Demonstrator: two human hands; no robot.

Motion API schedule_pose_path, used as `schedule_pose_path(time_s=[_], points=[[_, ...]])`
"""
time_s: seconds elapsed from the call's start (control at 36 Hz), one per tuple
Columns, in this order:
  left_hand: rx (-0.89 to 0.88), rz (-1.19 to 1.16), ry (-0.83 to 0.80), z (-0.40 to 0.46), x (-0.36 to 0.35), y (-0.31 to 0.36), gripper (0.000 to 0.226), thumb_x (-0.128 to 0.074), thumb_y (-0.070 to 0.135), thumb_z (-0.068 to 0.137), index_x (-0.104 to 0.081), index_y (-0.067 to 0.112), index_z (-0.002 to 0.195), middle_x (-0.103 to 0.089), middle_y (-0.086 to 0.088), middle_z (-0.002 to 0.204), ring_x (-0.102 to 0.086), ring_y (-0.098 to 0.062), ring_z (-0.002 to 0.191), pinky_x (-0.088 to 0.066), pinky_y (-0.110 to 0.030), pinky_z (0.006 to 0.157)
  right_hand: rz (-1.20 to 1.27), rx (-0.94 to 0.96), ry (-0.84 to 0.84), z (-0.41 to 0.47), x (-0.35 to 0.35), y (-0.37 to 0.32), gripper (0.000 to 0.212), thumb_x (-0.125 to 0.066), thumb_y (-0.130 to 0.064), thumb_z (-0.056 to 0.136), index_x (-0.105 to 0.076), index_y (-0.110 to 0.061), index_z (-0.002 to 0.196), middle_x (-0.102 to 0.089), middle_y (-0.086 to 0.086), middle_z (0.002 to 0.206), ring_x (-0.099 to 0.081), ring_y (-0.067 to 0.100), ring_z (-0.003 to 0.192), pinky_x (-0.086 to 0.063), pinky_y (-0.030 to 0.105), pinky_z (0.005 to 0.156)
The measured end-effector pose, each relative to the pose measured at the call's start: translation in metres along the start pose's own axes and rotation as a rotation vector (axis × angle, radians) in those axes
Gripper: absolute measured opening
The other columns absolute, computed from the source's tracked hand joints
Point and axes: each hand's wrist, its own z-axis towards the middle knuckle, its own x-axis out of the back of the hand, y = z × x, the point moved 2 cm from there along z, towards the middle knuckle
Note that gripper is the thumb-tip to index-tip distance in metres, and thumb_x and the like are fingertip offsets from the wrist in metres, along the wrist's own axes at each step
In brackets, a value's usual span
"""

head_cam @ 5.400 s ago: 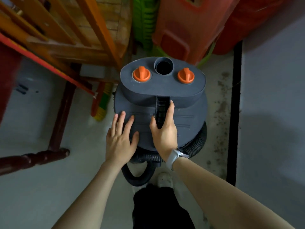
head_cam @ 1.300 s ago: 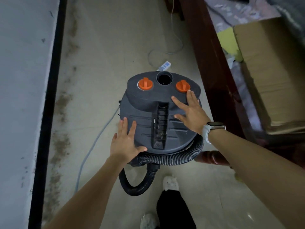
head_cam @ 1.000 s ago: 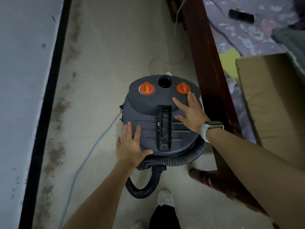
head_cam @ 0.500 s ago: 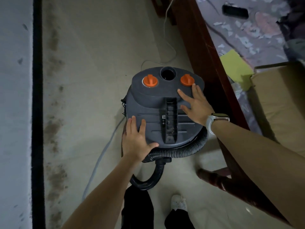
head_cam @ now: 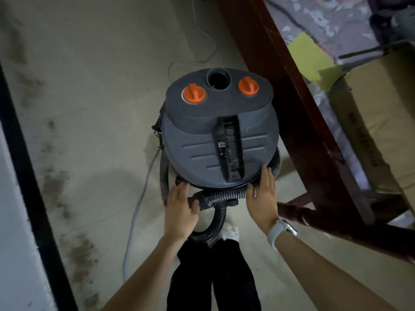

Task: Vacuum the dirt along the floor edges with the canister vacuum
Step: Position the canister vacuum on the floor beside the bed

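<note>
1. Centrally placed: a dark grey canister vacuum (head_cam: 215,140), standing upright on the pale floor (head_cam: 94,90), just beside the dark red wooden furniture frame (head_cam: 289,108) on its right.
2. Vacuum lid: two orange knobs (head_cam: 193,94), one either side of a round open port (head_cam: 218,77); a black recessed handle channel (head_cam: 230,151) runs down the middle of the lid.
3. Black ribbed hose (head_cam: 222,196): wrapped round the near base of the canister, with a loop hanging down toward the person's feet.
4. Left hand (head_cam: 180,212): fingers straight and close together, resting on the hose and the lower left rim of the canister; nothing gripped.
5. Right hand (head_cam: 262,198): fingers straight and together, laid against the lower right rim and the hose; a white wristwatch (head_cam: 280,232) on the wrist.
6. Grey power cable (head_cam: 137,209): lies on the floor left of the vacuum, running toward the near edge of the view.
7. Dirt (head_cam: 56,182): brownish patches along the floor's left edge, beside a black strip (head_cam: 24,158) at the foot of a pale wall.
8. Right side, on the furniture: a cardboard box (head_cam: 379,122), a yellow sheet (head_cam: 307,55) and patterned fabric.
9. Lower centre: black trouser legs (head_cam: 213,277) and one white shoe (head_cam: 230,231).
</note>
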Motion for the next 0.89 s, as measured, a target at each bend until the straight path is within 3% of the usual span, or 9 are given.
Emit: schedule_pose_path(time_s=[0.14, 0.25, 0.36, 0.42, 0.53, 0.58, 0.64, 0.72, 0.89], points=[[0.001, 0.015, -0.090, 0.007, -0.018, 0.010, 0.058, -0.047, 0.035, 0.088, -0.049, 0.003, 0.136, -0.047, -0.015, 0.139, -0.036, -0.033, 0.135, -0.028, -0.048, 0.113, 0.068, -0.187, -0.013, 0.011, 0.009, 0.009, 0.065, -0.044, -0.005, 0.095, -0.016, -0.010, 0.154, -0.039, 0.019, 0.144, -0.026, 0.036, 0.134, -0.030, 0.048, 0.110], [-0.084, 0.135, -0.055, 0.005, -0.035, 0.011, 0.062, -0.034, 0.041, 0.079, -0.065, 0.004, 0.118, -0.061, -0.016, 0.120, -0.055, -0.038, 0.116, -0.045, -0.058, 0.096, -0.324, -0.031, -0.119, 0.017, 0.014, 0.020, 0.057, -0.048, -0.011, 0.093, -0.033, -0.014, 0.148, -0.039, 0.004, 0.150, -0.029, 0.033, 0.131, -0.033, 0.046, 0.107], [-0.238, 0.229, 0.057, -0.006, -0.037, 0.030, 0.047, -0.042, 0.029, 0.077, -0.070, 0.006, 0.107, -0.065, -0.012, 0.101, -0.064, -0.033, 0.096, -0.050, -0.043, 0.087, -0.535, 0.170, -0.102, 0.019, 0.020, 0.030, 0.053, -0.055, -0.015, 0.090, -0.045, -0.013, 0.142, -0.043, 0.007, 0.146, -0.040, 0.034, 0.126, -0.040, 0.046, 0.098], [-0.329, 0.271, 0.105, -0.012, -0.040, 0.039, 0.044, -0.043, 0.028, 0.079, -0.068, 0.011, 0.111, -0.063, -0.008, 0.104, -0.057, -0.027, 0.100, -0.044, -0.040, 0.089, -0.344, 0.134, -0.105, 0.025, 0.024, 0.033, 0.047, -0.054, -0.011, 0.091, -0.049, -0.011, 0.138, -0.051, 0.012, 0.137, -0.047, 0.036, 0.119, -0.045, 0.045, 0.094], [-0.426, 0.324, 0.137, -0.019, -0.046, 0.063, 0.044, -0.045, 0.022, 0.080, -0.062, 0.013, 0.120, -0.060, -0.005, 0.109, -0.051, -0.023, 0.104, -0.050, -0.041, 0.083, 0.392, -0.189, -0.098, 0.039, 0.033, 0.024, 0.040, -0.044, 0.000, 0.095, -0.040, -0.012, 0.133, -0.060, 0.009, 0.119, -0.060, 0.024, 0.089, -0.054, 0.033, 0.074], [-0.459, 0.350, 0.163, -0.021, -0.045, 0.074, 0.045, -0.045, 0.021, 0.080, -0.058, 0.014, 0.122, -0.060, -0.005, 0.111, -0.054, -0.024, 0.102, -0.048, -0.042, 0.083, 0.654, -0.346, -0.138, 0.047, 0.035, 0.021, 0.034, -0.041, 0.000, 0.098, -0.041, -0.020, 0.126, -0.058, 0.004, 0.092, -0.054, 0.012, 0.060, -0.044, 0.020, 0.047], [-0.489, 0.364, 0.220, -0.022, -0.042, 0.085, 0.044, -0.044, 0.020, 0.079, -0.056, 0.015, 0.121, -0.059, -0.005, 0.111, -0.053, -0.024, 0.101, -0.044, -0.041, 0.083, 0.845, -0.458, -0.172, 0.057, 0.038, 0.023, 0.020, -0.042, 0.003, 0.096, -0.049, -0.015, 0.103, -0.049, 0.005, 0.074, -0.048, 0.008, 0.044, -0.036, 0.018, 0.038], [-0.544, 0.368, 0.311, -0.020, -0.036, 0.099, 0.039, -0.046, 0.018, 0.078, -0.058, 0.014, 0.115, -0.059, -0.007, 0.112, -0.049, -0.023, 0.101, -0.037, -0.039, 0.085, 1.017, -0.558, -0.223, 0.069, 0.043, 0.032, 0.030, -0.043, 0.007, 0.093, -0.039, -0.016, 0.073, -0.040, 0.004, 0.068, -0.041, 0.006, 0.038, -0.028, 0.017, 0.034], [-0.597, 0.429, 0.432, -0.010, -0.034, 0.118, 0.034, -0.053, 0.016, 0.078, -0.062, 0.014, 0.111, -0.061, -0.009, 0.108, -0.049, -0.024, 0.102, -0.035, -0.040, 0.083, 1.152, -0.624, -0.362, 0.075, 0.048, 0.030, 0.025, -0.044, -0.010, 0.100, -0.046, -0.016, 0.075, -0.047, 0.000, 0.066, -0.035, 0.004, 0.035, -0.022, 0.015, 0.030]])
